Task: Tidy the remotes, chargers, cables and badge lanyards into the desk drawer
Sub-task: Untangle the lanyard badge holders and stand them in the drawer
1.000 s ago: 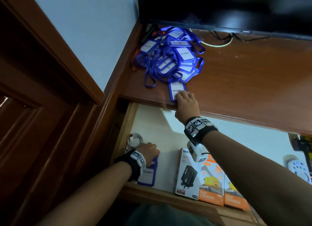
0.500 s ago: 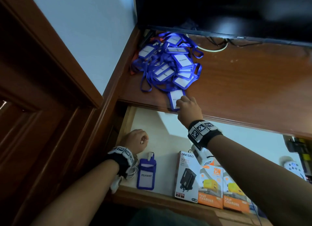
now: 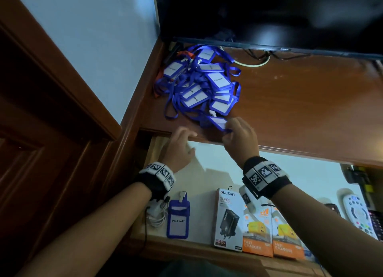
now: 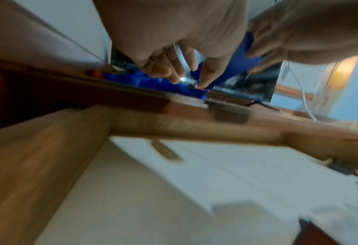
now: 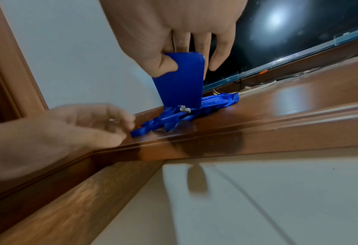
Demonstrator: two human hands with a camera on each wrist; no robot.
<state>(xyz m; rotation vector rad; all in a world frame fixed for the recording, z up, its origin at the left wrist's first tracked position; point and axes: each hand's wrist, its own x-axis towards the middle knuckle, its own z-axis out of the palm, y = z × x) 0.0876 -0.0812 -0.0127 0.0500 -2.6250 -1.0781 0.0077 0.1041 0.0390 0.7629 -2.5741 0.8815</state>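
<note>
A heap of blue badge lanyards (image 3: 199,84) lies in the desk's back left corner. My right hand (image 3: 238,136) pinches one blue badge holder (image 5: 182,79) by its end and lifts it off the heap's near edge. My left hand (image 3: 180,144) hovers at the desk's front edge, fingers loosely spread and holding nothing. Below, the open drawer (image 3: 153,150) holds a blue badge holder (image 3: 178,218), a coiled white cable (image 3: 156,214), three charger boxes (image 3: 228,218) and a white remote (image 3: 358,214).
A dark screen (image 3: 269,15) stands at the back of the brown desk top (image 3: 300,111), with cables (image 3: 255,59) under it. A wooden door frame (image 3: 62,111) and pale wall close off the left side.
My left hand rose out of the drawer, leaving a badge holder beside the white cable, and came up to the desk edge. My right hand tilted a badge holder up off the heap.
</note>
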